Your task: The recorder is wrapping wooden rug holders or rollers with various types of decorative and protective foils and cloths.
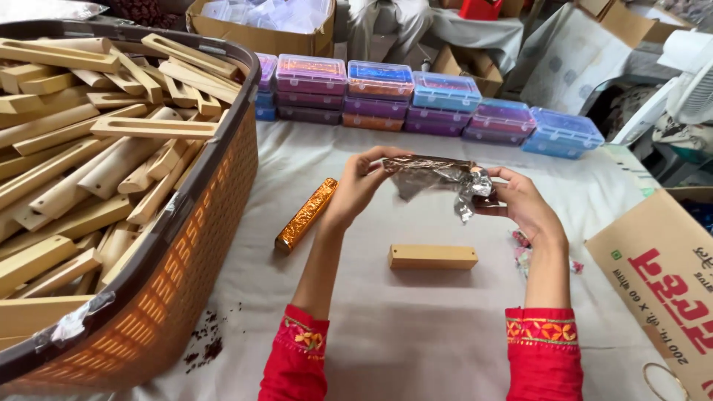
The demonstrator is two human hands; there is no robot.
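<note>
Sleeves: red with embroidered cuffs, at the bottom edge of the view, one on each forearm.
Bench [416,341]: covered with a pale cloth; dark crumbs lie on it near the basket's foot.
Wooden block [433,257]: plain, rectangular, lying flat on the cloth between the forearms, just below the hands and apart from them.
Left hand [356,186]: raised above the bench, fingers pinching the left end of a foil sheet.
Right hand [520,200]: raised at the same height, fingers [496,194] pinching the crumpled right end of the same sheet.
Foil sheet [438,178]: silver-brown, wrinkled, stretched between both hands in the air above the wooden block.
Wrapped stick [306,214]: orange-gold foil cover, lying slantwise on the cloth just left of the left wrist, not touched.
Basket [186,245]: large, brown, woven plastic, at the left; heaped with bare wooden blocks and frames.
Cardboard box [661,282]: at the right edge, lying tilted, red print on its side.
Plastic cases [416,100]: purple, pink and blue lidded boxes stacked in a row along the far edge of the bench.
Background: more cartons beyond the cases; a seated person's legs show at the top.
</note>
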